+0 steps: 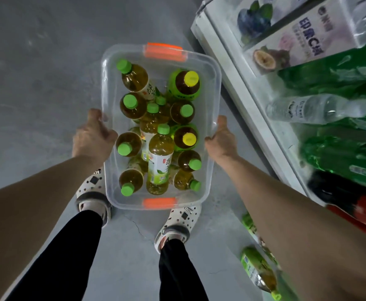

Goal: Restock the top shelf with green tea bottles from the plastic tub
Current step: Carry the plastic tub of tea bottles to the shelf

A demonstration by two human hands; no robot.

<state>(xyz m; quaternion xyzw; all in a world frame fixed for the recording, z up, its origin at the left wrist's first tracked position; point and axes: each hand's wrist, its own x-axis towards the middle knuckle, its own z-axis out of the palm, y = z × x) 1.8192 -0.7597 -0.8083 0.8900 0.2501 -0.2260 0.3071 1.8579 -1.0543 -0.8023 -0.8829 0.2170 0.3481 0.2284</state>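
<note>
A clear plastic tub with orange handles hangs in front of me above the grey floor. It holds several green tea bottles with green caps, some upright, some lying, plus two bottles with yellow caps. My left hand grips the tub's left rim. My right hand grips its right rim, fingers curled under the edge. The shelf unit stands to my right.
A white shelf on the right carries green soda bottles, a clear water bottle, red-labelled dark bottles and boxed drinks. More green tea bottles lie lower right. My feet in white clogs stand below the tub.
</note>
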